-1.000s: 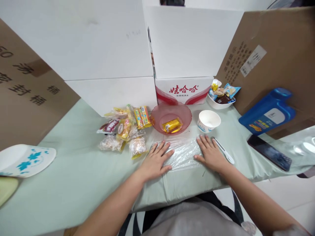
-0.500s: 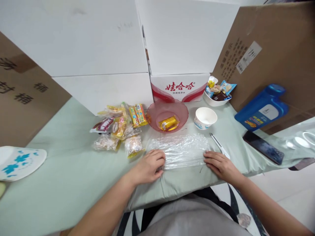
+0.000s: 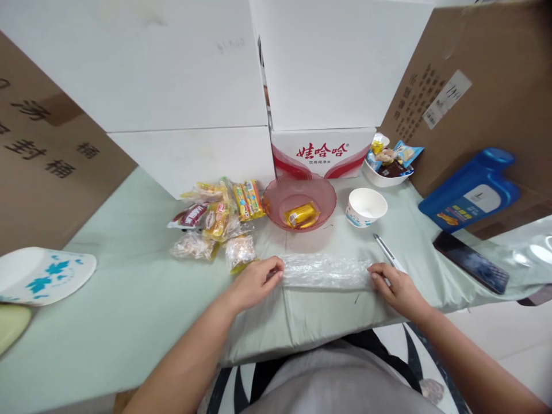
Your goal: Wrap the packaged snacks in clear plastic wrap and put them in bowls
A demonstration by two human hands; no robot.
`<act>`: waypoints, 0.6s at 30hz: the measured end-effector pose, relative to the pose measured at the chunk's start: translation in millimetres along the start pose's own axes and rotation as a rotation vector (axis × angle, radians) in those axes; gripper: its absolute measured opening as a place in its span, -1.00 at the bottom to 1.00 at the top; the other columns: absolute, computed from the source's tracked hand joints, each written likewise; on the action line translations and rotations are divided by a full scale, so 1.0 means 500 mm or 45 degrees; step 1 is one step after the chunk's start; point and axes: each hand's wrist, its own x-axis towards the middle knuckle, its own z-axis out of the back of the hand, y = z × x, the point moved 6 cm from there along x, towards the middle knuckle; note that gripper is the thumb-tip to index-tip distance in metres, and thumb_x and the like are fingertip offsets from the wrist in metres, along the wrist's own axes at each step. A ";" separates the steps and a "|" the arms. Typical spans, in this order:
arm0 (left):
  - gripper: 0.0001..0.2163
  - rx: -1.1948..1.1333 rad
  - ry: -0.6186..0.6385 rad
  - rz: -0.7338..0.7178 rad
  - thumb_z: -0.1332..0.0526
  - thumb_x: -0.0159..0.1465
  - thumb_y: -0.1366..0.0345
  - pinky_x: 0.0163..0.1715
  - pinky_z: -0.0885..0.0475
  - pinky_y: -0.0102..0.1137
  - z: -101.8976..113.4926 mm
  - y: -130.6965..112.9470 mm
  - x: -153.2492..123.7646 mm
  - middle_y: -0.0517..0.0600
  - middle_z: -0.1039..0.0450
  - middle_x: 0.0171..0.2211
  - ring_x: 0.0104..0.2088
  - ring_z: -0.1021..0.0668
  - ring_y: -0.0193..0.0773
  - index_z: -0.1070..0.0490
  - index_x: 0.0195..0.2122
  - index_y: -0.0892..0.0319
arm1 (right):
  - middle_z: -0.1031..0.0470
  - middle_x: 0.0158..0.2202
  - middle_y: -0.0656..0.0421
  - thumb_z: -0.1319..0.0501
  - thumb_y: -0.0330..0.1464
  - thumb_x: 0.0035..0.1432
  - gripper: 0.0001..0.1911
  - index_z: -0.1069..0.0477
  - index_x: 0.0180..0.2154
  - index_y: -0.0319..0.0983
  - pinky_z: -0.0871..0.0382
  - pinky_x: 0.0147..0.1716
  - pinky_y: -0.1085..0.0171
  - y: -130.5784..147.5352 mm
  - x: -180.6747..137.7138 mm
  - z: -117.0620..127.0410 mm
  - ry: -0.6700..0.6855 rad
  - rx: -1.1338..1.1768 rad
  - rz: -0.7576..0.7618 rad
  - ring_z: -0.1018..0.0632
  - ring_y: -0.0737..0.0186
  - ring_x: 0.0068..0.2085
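At far L of the green-covered table [image 3: 129, 299], a white plate w/ blue pattern [image 3: 43, 273] sits below a brown cardboard sheet [image 3: 38, 155] printed w/ black characters. Behind, white boxes [image 3: 172, 86] form the back wall. Centre-L: heap of snack packets [image 3: 215, 221], loosely piled, some overlapping. Just in front & R of the heap, the left hand [image 3: 254, 282], fingers curled, thumb & fingertips pinched closed on the L end of the clear plastic sheet [image 3: 325, 270]. Sheet lies flat on the cloth near the front edge as a narrow crinkled strip, stretched betw. both hands. Behind it, apart: pink bowl [image 3: 278, 204] w/ one yellow packet [image 3: 302, 215] inside; red-and-white carton [image 3: 321, 152] stands right behind the bowl. R of the bowl, a paper cup [image 3: 366, 207], upright, mouth open. A pen [image 3: 386, 248] lies slantwise from near the cup toward the right hand [image 3: 399, 287]; its near end is hidden by that hand. Right hand's fingers are bent & closed on the R end of the sheet, palm down on the cloth. Further back R: white bowl [image 3: 379, 180] filled w/ wrapped snacks. Far R: blue jug [image 3: 470, 190] lying on its side against tall cardboard [image 3: 474, 75]; dark phone [image 3: 472, 263] flat in front of the jug.
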 end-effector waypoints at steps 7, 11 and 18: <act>-0.88 0.093 -0.224 0.166 -0.11 0.29 0.25 -0.34 -0.42 -0.41 -0.008 0.036 0.009 -0.08 -0.56 -0.39 -0.36 -0.60 -0.25 -0.36 -0.21 0.12 | -0.59 -0.22 0.13 0.04 -0.27 0.32 -0.70 -0.44 -0.18 -0.18 -0.47 -0.35 0.23 -0.003 0.023 -0.027 -0.094 -0.238 -0.140 -0.61 0.17 -0.30; -0.86 0.256 -0.301 0.262 -0.16 0.29 0.26 -0.34 -0.42 -0.40 -0.018 0.051 0.015 -0.06 -0.58 -0.39 -0.35 -0.62 -0.21 -0.38 -0.15 0.13 | -0.60 -0.22 0.10 0.07 -0.28 0.34 -0.66 -0.46 -0.16 -0.21 -0.38 -0.48 0.25 0.004 0.031 -0.042 -0.069 -0.431 -0.168 -0.60 0.18 -0.38; -0.85 0.727 -0.501 0.149 -0.13 0.34 0.27 -0.39 -0.40 -0.36 -0.022 0.016 0.010 0.06 -0.55 -0.30 -0.35 -0.58 -0.17 -0.41 -0.14 0.18 | -0.57 -0.27 0.12 0.04 -0.27 0.34 -0.70 -0.43 -0.18 -0.20 -0.25 -0.55 0.26 0.002 0.039 -0.050 -0.018 -0.562 -0.287 -0.56 0.19 -0.43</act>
